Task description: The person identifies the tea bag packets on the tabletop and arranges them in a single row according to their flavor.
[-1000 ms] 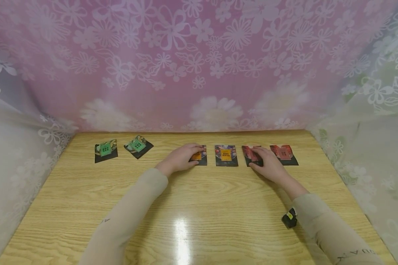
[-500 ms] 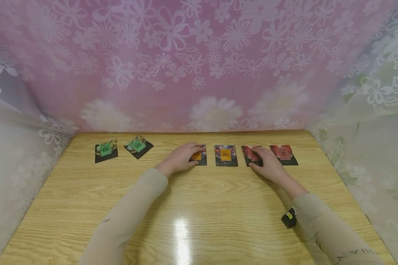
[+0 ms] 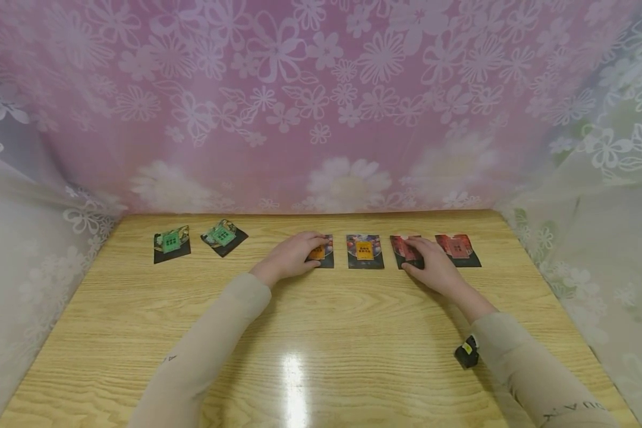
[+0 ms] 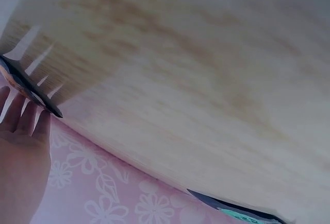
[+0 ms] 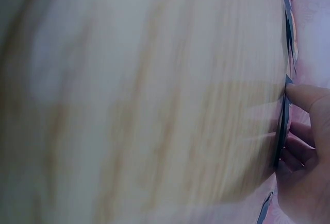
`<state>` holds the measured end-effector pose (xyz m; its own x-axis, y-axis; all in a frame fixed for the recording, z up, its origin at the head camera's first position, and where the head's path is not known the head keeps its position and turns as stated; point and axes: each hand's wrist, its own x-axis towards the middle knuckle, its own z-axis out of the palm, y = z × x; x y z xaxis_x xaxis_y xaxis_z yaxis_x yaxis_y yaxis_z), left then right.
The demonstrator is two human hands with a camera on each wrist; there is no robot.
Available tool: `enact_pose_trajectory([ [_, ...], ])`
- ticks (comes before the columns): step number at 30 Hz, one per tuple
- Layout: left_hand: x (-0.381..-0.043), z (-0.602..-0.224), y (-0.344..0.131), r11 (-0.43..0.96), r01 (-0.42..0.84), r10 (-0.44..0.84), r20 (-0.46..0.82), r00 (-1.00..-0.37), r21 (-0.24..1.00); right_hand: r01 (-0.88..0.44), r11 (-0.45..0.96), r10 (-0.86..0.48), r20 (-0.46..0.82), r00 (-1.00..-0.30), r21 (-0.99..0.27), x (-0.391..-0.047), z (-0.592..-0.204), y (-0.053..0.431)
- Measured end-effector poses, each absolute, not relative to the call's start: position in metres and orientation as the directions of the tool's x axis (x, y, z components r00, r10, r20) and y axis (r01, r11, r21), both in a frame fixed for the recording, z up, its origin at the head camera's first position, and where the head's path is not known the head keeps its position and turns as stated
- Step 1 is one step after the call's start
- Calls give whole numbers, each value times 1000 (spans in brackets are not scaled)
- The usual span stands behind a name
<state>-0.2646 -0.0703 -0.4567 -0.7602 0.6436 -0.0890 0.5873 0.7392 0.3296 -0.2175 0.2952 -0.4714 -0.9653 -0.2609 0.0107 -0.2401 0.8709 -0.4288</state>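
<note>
A row of small flat packets lies along the back of the table. My left hand [image 3: 293, 254] grips a packet with an orange label [image 3: 328, 257], fingers at its far side and thumb at its near side; the hand covers its left part. A second orange-labelled packet [image 3: 365, 251] lies between my hands. On the right, my right hand [image 3: 434, 264] holds a red packet [image 3: 403, 252] between thumb and fingers, as the right wrist view shows. Another red packet [image 3: 464, 249] sits just beyond that hand, partly hidden by it.
Two green-labelled packets [image 3: 172, 242] lie at the back left, the inner one turned askew. A floral curtain [image 3: 321, 119] hangs behind the wooden table [image 3: 353, 345] and down both sides. A black device [image 3: 466, 353] sits under the right sleeve.
</note>
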Motion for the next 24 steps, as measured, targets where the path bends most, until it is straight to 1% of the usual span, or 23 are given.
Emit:
enact_pose_trajectory([
  [5,-264,-454,-74,728,593,646,-53,-762,346,-238,873,-259,9,-966,-427,-217,-471,295],
  [10,-263,-449,-87,723,584,625,10,-780,370,-241,871,-259,18,-966,-427,-217,-471,295],
  [16,-265,-449,-120,727,562,590,58,-805,394,-231,874,-255,3,-967,-427,-216,-469,293],
  [24,-267,-451,-171,771,502,519,70,-852,393,-229,873,-251,7,-968,-430,-215,-467,291],
])
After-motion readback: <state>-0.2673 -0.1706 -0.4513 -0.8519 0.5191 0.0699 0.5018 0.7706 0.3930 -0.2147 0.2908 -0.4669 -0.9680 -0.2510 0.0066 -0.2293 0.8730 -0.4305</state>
